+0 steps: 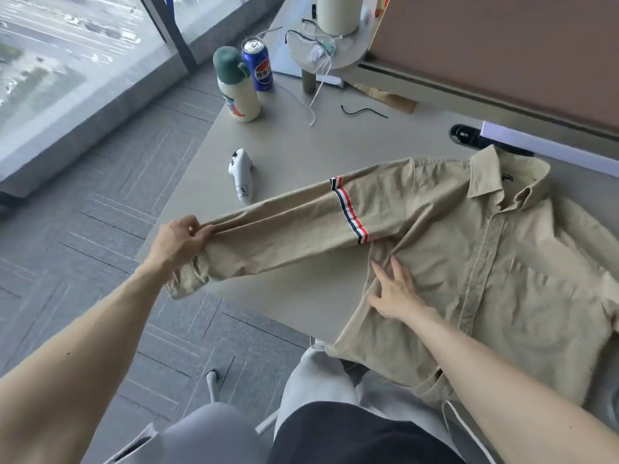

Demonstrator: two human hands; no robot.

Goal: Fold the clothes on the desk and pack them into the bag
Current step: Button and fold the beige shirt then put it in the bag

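Note:
A khaki button-up shirt (485, 262) lies face up on the grey desk (294, 152), collar toward the far right. Its left sleeve, marked by a red, white and navy stripe band (351, 219), stretches out to the left past the desk's edge. My left hand (177, 242) grips that sleeve near the cuff and holds it raised off the desk. My right hand (395, 293) lies flat with spread fingers on the shirt's side, just below the armpit. No bag can be seen.
A white controller (241, 177) lies just beyond the sleeve. Farther back stand a cream bottle with a green cap (236, 88) and a blue soda can (258, 63). Cables, a round stand (328, 51) and a black strap lie behind. My lap is below the desk's edge.

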